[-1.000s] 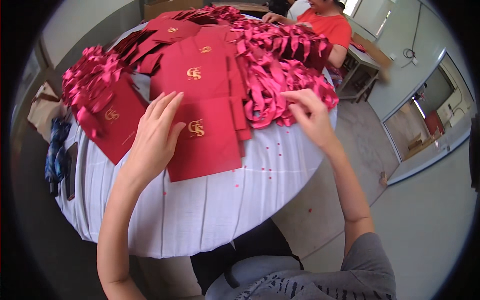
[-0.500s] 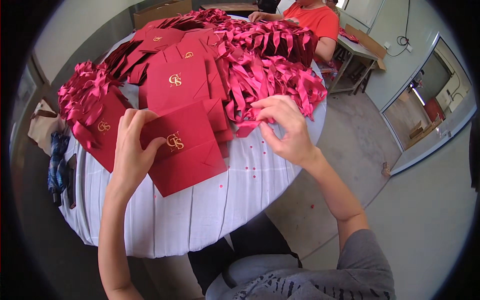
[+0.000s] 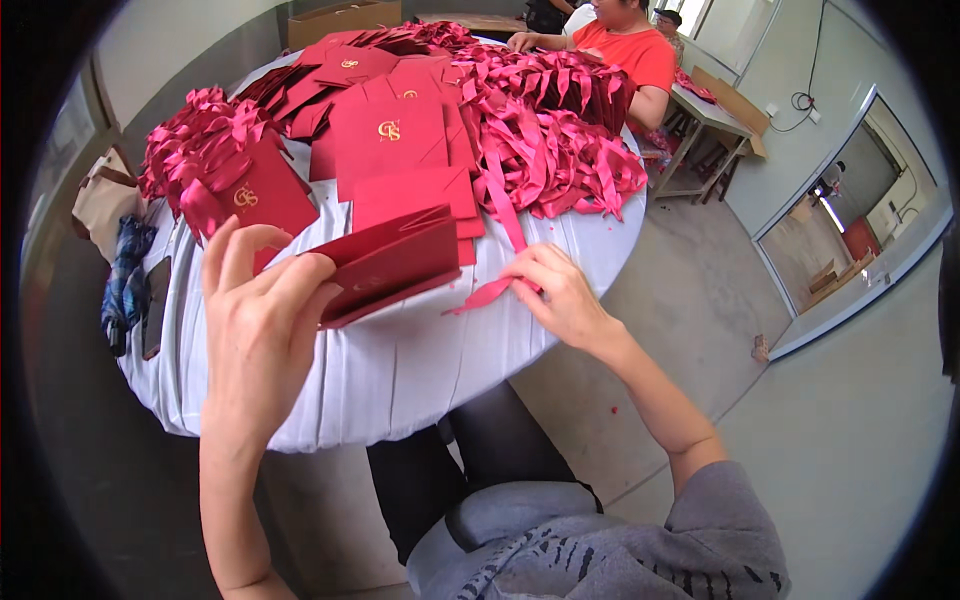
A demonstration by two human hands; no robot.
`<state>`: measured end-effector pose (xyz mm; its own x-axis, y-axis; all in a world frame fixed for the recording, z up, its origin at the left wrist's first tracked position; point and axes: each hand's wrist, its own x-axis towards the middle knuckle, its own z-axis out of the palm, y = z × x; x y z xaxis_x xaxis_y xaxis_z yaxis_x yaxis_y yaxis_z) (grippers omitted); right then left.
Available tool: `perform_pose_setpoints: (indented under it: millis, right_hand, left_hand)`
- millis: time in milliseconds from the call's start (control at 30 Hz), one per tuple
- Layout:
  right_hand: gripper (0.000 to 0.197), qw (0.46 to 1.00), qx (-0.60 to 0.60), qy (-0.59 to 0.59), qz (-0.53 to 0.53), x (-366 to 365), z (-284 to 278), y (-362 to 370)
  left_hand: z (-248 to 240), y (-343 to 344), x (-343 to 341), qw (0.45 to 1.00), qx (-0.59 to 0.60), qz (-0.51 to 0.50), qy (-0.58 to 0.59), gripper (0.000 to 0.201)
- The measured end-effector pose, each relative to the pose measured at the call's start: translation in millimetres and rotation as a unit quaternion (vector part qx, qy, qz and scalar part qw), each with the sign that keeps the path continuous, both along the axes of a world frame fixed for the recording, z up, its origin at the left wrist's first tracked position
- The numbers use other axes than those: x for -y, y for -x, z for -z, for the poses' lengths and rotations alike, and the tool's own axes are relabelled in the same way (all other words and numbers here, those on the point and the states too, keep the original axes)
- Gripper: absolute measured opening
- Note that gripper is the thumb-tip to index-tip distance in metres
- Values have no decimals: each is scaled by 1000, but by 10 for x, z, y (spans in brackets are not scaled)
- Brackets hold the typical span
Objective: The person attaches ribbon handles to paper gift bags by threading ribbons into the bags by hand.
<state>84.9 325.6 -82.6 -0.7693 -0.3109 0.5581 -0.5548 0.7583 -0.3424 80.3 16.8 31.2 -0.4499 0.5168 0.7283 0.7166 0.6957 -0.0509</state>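
Observation:
My left hand (image 3: 262, 310) grips a dark red paper bag (image 3: 395, 262) by its left end, thumb on the near face. The bag is lifted off the table and tilted, so its long folded edge shows. To its right, my right hand (image 3: 560, 295) pinches a pink ribbon (image 3: 490, 292), whose loose end hangs toward the bag. Ribbon and bag look apart. Another strand runs back from the fingers to a large heap of pink ribbons (image 3: 560, 160). Behind the held bag lie stacked flat red bags (image 3: 390, 150) with gold emblems.
A round table with a white cloth (image 3: 350, 390) carries everything. At its left are ribboned bags (image 3: 262, 195), a folded umbrella (image 3: 128, 265), a dark phone-like slab (image 3: 156, 305) and a beige bag (image 3: 105, 205). A person in an orange shirt (image 3: 630, 55) sits across the table.
The bag has been tipped up from showing its front face to showing its edge. My right hand has moved down and slightly left, drawing a ribbon out from the heap.

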Motion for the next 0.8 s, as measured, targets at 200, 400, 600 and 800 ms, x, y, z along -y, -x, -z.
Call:
perform_pose_setpoints:
  millis: [200,400,600,800]
  right_hand:
    - [37,996,-44,-83,-2,215,-225,-156]
    - [23,996,4,-81,-47,400,-190,-28]
    - [10,995,50,-52,-75,461,-255,-15]
    - [7,915,180,344,-108,699,-594,-168]
  left_hand:
    - [108,-152,162,994,64,-25,-85,10]
    - [157,-141,172,983,122,21,-134,16]
    - [142,31,323,953,233,90,-172,17]
    - [173,355,412,841,436,209,-242,18]
